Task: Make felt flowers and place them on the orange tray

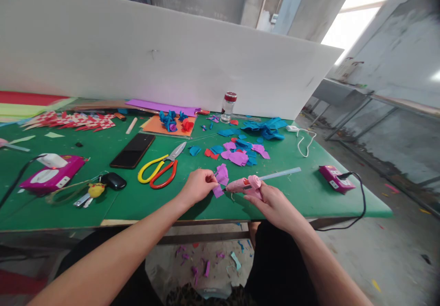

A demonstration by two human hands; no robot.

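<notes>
My left hand [200, 186] pinches a small purple paper piece [222, 174] above the green table [137, 205]. In my right hand [275, 201] is a pink glue gun [244, 185], its nozzle at the lower part of the purple piece. A clear glue stick [280, 174] sticks out of the back of the gun. Just beyond my hands lie purple petals [238, 158], with blue and red paper scraps among them. Scissors [165, 166] with yellow and red handles rest left of my left hand.
A phone [133, 150], keys with a yellow charm [96, 190] and a purple power strip [53, 175] lie left. Farther back stand a glass jar [228, 107] and paper flowers [169, 120] on orange paper. Another purple power strip [336, 179] sits right. A white board [165, 58] stands behind.
</notes>
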